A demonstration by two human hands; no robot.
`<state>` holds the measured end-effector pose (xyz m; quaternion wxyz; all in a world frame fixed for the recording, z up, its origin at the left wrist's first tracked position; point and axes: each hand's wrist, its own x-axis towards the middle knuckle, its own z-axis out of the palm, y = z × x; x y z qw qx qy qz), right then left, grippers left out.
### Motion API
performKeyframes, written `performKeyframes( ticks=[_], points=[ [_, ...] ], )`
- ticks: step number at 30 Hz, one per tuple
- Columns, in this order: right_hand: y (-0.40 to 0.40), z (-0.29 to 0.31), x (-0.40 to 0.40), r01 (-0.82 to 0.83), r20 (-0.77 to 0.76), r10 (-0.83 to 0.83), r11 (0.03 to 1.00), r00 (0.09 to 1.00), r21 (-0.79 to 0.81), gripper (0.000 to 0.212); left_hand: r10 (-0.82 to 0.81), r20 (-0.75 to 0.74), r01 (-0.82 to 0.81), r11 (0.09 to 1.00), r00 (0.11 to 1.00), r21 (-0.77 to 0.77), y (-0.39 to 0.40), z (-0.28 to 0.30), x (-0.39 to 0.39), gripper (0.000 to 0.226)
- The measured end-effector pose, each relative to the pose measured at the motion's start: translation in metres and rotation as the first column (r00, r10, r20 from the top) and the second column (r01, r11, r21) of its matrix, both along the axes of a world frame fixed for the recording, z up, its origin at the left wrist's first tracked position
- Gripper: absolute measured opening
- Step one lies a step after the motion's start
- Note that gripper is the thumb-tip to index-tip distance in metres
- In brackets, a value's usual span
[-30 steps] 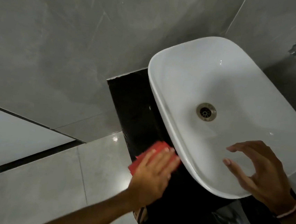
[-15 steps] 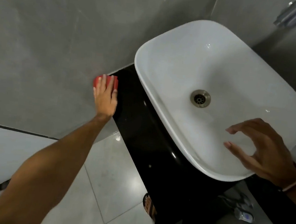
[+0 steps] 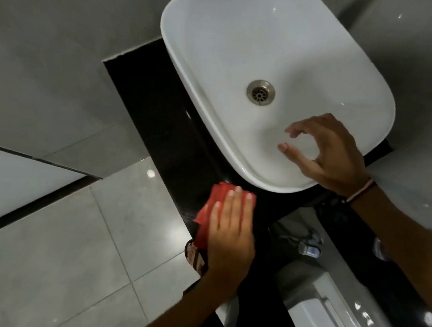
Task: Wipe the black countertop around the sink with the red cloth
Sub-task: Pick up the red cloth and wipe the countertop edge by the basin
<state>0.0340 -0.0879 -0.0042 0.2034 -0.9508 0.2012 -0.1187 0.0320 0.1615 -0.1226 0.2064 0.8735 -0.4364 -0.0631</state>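
Note:
A white oval sink (image 3: 193,63) with a metal drain (image 3: 260,92) sits on the black countertop (image 3: 152,104). My left hand (image 3: 229,233) lies flat on the red cloth (image 3: 212,207) and presses it onto the near front corner of the countertop, just below the sink's rim. Most of the cloth is hidden under the palm. My right hand (image 3: 326,155) hovers over the near right part of the basin with fingers curled and apart, holding nothing. A band circles its wrist.
Grey wall tiles (image 3: 48,55) rise behind and left of the countertop. Glossy grey floor tiles (image 3: 70,241) lie below on the left. A sandalled foot (image 3: 195,257) shows under the counter edge. Pipes and a small bottle (image 3: 309,248) sit beneath the sink.
My left hand swept the red cloth from the far back corner of the countertop by the wall to the near front corner. The right hand stayed hovering over the basin.

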Motion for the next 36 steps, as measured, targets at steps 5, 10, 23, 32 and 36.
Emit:
performKeyframes(
  ticks=[5,10,23,32,36],
  points=[
    [-0.002,-0.001,0.0,0.011,-0.018,-0.011,1.0,1.0,-0.004,0.057,-0.112,-0.065,0.114,0.993,0.992,0.027,-0.044,0.006,-0.012,0.054],
    [-0.005,-0.003,-0.001,0.006,-0.006,-0.006,1.0,1.0,-0.012,0.056,-0.381,0.132,0.386,0.923,0.915,-0.011,-0.001,-0.013,0.036,0.053],
    [-0.009,-0.006,0.001,0.043,-0.008,-0.043,0.998,0.999,-0.052,0.052,0.031,0.063,-0.031,1.0,0.998,0.003,-0.013,-0.008,0.399,0.054],
    [-0.005,-0.004,0.005,0.045,-0.017,-0.045,0.999,0.999,0.009,0.056,0.397,-0.702,-0.745,0.603,0.592,-0.287,-0.017,-0.009,0.304,0.063],
    [-0.004,-0.005,0.005,0.038,-0.021,-0.037,0.999,0.999,0.031,0.054,0.382,-0.772,-0.774,0.595,0.508,-0.214,0.009,0.004,0.169,0.076]
  ],
)
